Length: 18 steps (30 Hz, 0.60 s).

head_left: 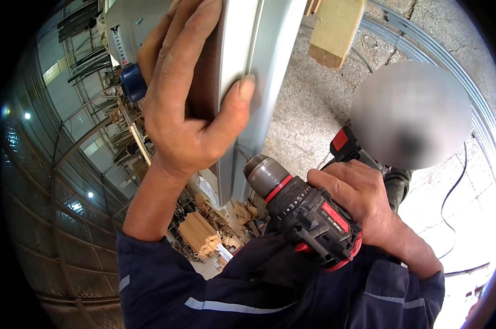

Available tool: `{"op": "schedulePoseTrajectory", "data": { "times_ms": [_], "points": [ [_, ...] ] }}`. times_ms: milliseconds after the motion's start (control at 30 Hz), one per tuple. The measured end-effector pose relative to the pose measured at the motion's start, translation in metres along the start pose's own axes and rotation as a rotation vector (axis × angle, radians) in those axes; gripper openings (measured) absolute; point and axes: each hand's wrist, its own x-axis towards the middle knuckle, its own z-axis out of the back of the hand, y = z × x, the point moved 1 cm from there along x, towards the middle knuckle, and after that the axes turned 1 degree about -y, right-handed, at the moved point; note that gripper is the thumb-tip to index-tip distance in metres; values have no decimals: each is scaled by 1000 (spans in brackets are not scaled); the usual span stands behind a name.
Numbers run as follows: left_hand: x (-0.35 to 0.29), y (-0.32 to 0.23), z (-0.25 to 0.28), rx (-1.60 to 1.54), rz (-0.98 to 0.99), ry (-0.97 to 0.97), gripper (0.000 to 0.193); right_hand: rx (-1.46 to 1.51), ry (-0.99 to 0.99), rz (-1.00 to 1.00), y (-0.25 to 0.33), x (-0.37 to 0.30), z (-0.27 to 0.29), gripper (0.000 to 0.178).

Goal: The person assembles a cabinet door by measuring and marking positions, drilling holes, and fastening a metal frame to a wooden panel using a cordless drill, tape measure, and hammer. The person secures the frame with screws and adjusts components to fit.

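Observation:
My left hand (182,123) is wrapped round the edge of a long white and silver metal profile (272,66), its thumb lying on the side facing right and its fingers along the other side. In my right hand (360,197) is a black and red cordless drill (314,219), gripped round the handle. The drill's silver chuck points up and left, just below my left thumb. A thin bit reaches from the chuck to the profile's side; whether it has entered the metal I cannot tell. Beside my left fingers is a blue tape measure (133,83) with some of its tape drawn out.
A wooden block (336,33) is at the top right, over a rough concrete floor (314,104). Long metal strips (451,55) curve along the right, near a dark cable (451,219). A round blurred patch hides part of the right side. Stacked timber (198,233) lies below the profile.

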Motion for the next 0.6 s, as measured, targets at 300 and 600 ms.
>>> {"op": "schedulePoseTrajectory", "data": {
  "times_ms": [300, 600],
  "points": [
    [0, -2, 0, 26, -12, 8, 73, -9, 1, -4, 1, -1, 1, 45],
    [0, -2, 0, 26, -7, 13, 72, -35, 6, -3, 4, 1, 3, 45]
  ]
}}
